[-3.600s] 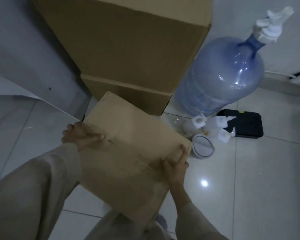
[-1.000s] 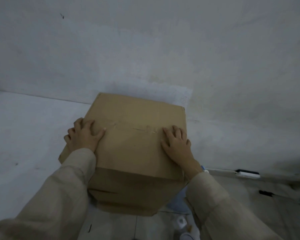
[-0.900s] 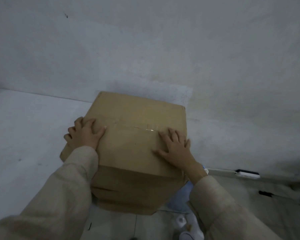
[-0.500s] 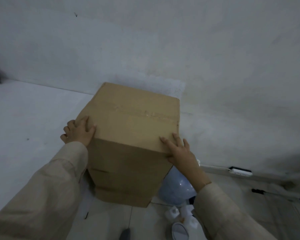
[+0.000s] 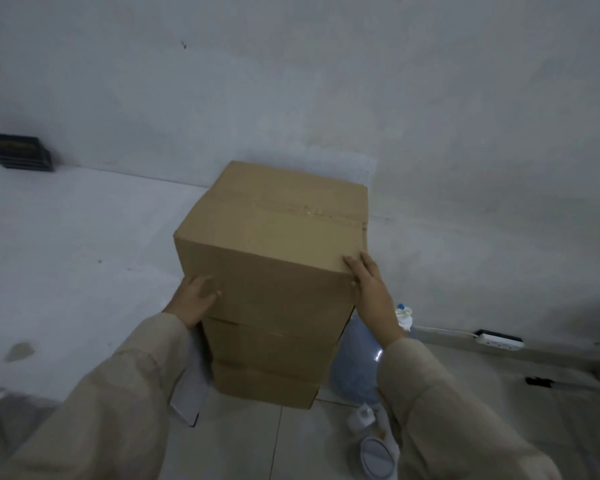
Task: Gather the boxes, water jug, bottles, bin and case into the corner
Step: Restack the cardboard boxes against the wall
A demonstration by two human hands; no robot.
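Boxes first: I've got a top box (image 5: 274,233) sitting on a stack of two more cardboard boxes, the middle box (image 5: 271,336) and the bottom box (image 5: 265,388), and the whole column stands on the tiled floor (image 5: 257,445) close to the grey wall (image 5: 326,81). My left hand (image 5: 196,299) is flat against the top box's left face near its lower edge, fingers straight and pressed to the cardboard, thumb lying on the front face. My right hand (image 5: 371,289) lies along the box's right front vertical edge, fingers extended and reaching up over the top corner, palm against the side; nothing is pinched, both hands just press from either side. The top box sits slightly turned against the middle one, so their front edges don't quite line up. A taped seam runs across its lid. Just right of the stack, the blue water jug (image 5: 357,368) stands touching or nearly touching the lower boxes, I can't tell which, its white cap (image 5: 403,315) showing behind my right wrist. Small white bottles (image 5: 362,417) sit on the floor in front of the jug, and a round white bin (image 5: 374,459) is just beyond them toward me, partly hidden by my sleeve. Left of the stack there's a white sheet (image 5: 187,393) leaning against the base. Open floor lies in front of the stack; further right a power strip (image 5: 499,341) lies along the wall's foot.
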